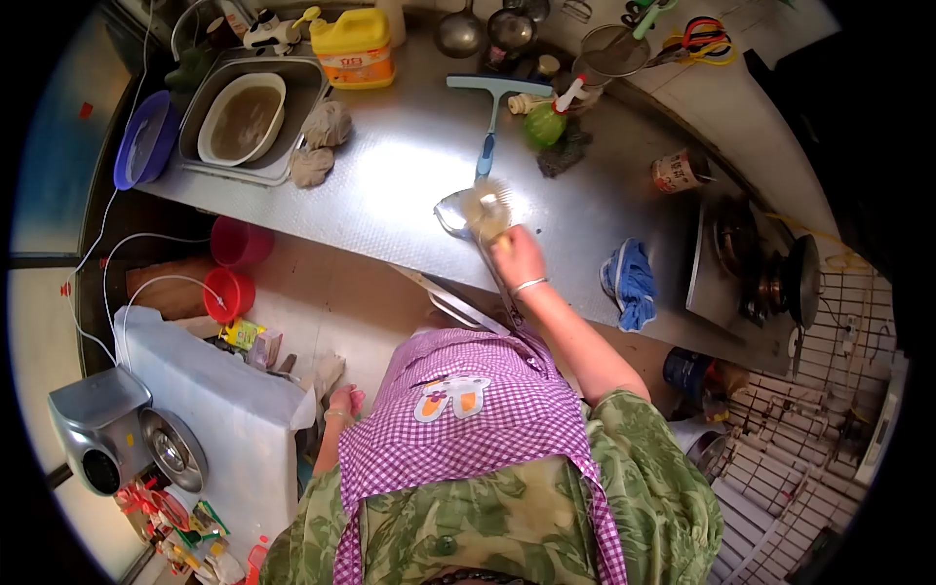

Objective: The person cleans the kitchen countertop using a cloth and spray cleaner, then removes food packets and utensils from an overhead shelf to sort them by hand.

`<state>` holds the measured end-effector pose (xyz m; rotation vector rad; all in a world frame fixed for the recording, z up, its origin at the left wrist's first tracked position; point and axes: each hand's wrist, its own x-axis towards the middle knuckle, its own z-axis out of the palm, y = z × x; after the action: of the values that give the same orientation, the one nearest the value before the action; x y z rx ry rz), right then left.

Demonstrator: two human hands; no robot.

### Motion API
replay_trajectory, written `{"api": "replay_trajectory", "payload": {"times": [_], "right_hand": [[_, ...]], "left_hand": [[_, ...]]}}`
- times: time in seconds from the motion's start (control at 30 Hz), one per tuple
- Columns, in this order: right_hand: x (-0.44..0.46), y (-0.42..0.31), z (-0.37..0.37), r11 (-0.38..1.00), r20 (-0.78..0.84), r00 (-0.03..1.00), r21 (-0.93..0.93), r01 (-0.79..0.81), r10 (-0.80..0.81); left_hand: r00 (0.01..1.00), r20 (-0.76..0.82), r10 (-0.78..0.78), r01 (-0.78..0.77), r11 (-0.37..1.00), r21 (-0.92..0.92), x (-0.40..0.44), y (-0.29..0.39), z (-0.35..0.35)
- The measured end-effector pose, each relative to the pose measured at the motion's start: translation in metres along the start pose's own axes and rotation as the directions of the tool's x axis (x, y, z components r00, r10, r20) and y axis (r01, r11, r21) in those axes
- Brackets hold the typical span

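My right hand [518,258], a bangle at its wrist, is closed round the handle of a scrub brush with a round, pale bristle head [487,208], somewhat blurred. The bristles are over the metal counter, beside a shiny rounded metal piece [451,213] whose kind I cannot make out. A blue squeegee [495,112] lies just beyond, its handle end close to the brush. My left hand [344,402] hangs low beside the purple checked apron [468,400], fingers loosely apart with nothing visible in them.
The steel counter [390,205] carries a sink with a white basin [277,112], brown rags [325,127], a yellow jug [353,49], a green spray bottle [546,124], a blue cloth [632,283] and a can [675,172]. Red buckets [230,294] stand below. Pans [801,281] sit at right.
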<state>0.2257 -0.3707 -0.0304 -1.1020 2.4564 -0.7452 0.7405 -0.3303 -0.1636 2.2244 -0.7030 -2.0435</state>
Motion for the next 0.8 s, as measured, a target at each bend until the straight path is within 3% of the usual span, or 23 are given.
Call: {"api": "replay_trajectory", "payload": {"times": [0.1,0.3,0.33,0.43,0.5,0.53,0.6,0.67,0.7,0.8], "right_hand": [[-0.017,-0.015,0.022,0.987,0.085,0.993,-0.124,0.098,-0.088],[-0.018,0.003,0.024,0.985,0.107,0.99,-0.135,0.109,-0.095],[-0.017,0.006,0.018,0.987,0.066,0.991,-0.104,0.12,-0.113],[-0.013,0.021,-0.015,0.998,0.027,0.999,-0.061,-0.028,0.03],[-0.014,0.031,-0.057,1.0,-0.264,0.964,0.029,0.005,0.003],[-0.01,0.04,-0.08,0.989,-0.301,0.943,0.064,-0.13,0.144],[-0.006,0.065,-0.135,0.982,-0.365,0.913,0.006,-0.191,0.18],[0.006,0.149,-0.151,0.943,-0.492,0.831,-0.057,-0.329,0.261],[0.006,0.157,-0.172,0.881,-0.472,0.817,-0.154,-0.447,0.332],[0.01,0.213,-0.207,0.824,-0.441,0.763,-0.087,-0.56,0.472]], "left_hand": [[0.989,-0.032,-0.145,0.133,0.959,-0.25,0.035,-0.005,-0.007],[0.991,-0.079,-0.11,0.092,0.976,-0.197,0.045,-0.018,-0.019],[0.991,-0.077,-0.111,0.096,0.979,-0.182,0.047,-0.016,-0.02],[0.992,-0.054,-0.116,0.108,0.985,-0.136,0.051,-0.007,-0.018],[0.994,-0.037,-0.102,0.098,0.99,-0.106,0.053,0.004,-0.015],[0.996,-0.026,-0.088,0.085,0.992,-0.092,0.053,0.012,-0.012],[0.998,-0.009,-0.06,0.059,0.996,-0.067,0.052,0.027,-0.005],[0.999,0.004,-0.034,0.034,0.998,-0.05,0.047,0.038,0.001],[1.0,0.004,-0.023,0.023,0.999,-0.041,0.043,0.042,0.003],[1.0,-0.002,0.004,-0.004,1.0,-0.02,0.026,0.049,0.007]]}}
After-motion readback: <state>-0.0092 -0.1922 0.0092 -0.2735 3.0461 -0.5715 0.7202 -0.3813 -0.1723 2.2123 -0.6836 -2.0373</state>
